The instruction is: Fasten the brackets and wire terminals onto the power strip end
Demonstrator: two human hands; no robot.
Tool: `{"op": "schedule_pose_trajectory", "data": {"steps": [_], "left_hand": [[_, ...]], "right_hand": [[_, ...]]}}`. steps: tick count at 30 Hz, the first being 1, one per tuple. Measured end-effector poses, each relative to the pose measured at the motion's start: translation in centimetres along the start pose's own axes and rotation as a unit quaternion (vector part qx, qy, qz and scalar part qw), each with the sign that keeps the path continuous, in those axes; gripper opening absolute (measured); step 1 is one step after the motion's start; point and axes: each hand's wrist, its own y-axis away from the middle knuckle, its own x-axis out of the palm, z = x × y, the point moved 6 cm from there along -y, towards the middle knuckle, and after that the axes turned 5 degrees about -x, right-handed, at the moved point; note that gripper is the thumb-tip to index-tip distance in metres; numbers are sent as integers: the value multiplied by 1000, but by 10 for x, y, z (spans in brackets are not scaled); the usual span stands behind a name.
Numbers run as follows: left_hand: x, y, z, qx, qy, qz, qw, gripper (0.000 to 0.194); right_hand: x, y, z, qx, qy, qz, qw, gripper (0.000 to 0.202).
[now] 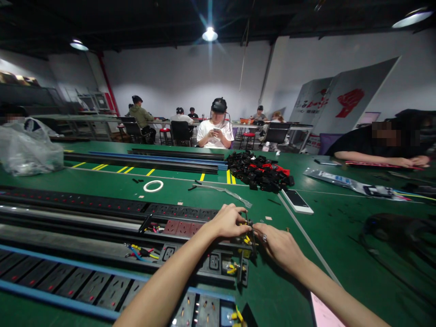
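Observation:
My left hand [230,221] is closed over the right end of a long black power strip with dark red sockets [182,228]. Its fingertips meet those of my right hand [281,245] at a small dark end piece [251,243]. My right fingers, one wearing a ring, are pinched there; what lies between them is hidden. Yellow-sleeved wire ends [245,239] show below my left hand. Closer to me, another strip ends in a black end plate [243,269] with wires behind it. A blue-edged power strip [78,287] lies nearest, partly behind my left forearm.
A heap of black parts [257,170] lies beyond my hands, near a white phone [297,201]. A tape ring [153,186] and long rails [143,163] lie further left. At right are dark cables [381,236] and a seated person [378,141]; another person [215,131] sits opposite.

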Motion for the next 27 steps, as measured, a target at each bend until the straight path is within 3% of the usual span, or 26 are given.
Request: {"op": "schedule_pose_trajectory", "data": {"steps": [5,9,11,15,22,27], "left_hand": [[2,0,1,5,0,-3,1000,34],[2,0,2,-1,-6,-1,1000,32],[1,0,1,0,-10,-1,1000,32],[-1,0,-2,7,-16,2,1000,33],[1,0,-1,6,-1,9,1000,30],[2,0,1,2,-3,5,1000,32]], "right_hand": [[4,0,-5,15,-51,31,998,29],[7,-7,-23,146,-151,31,977,25],[9,-14,-36,228,-207,11,951,24],[28,-28,-60,351,-343,6,871,30],[81,-29,-86,438,-428,85,786,37],[86,-19,-88,469,-437,61,765,38]]}}
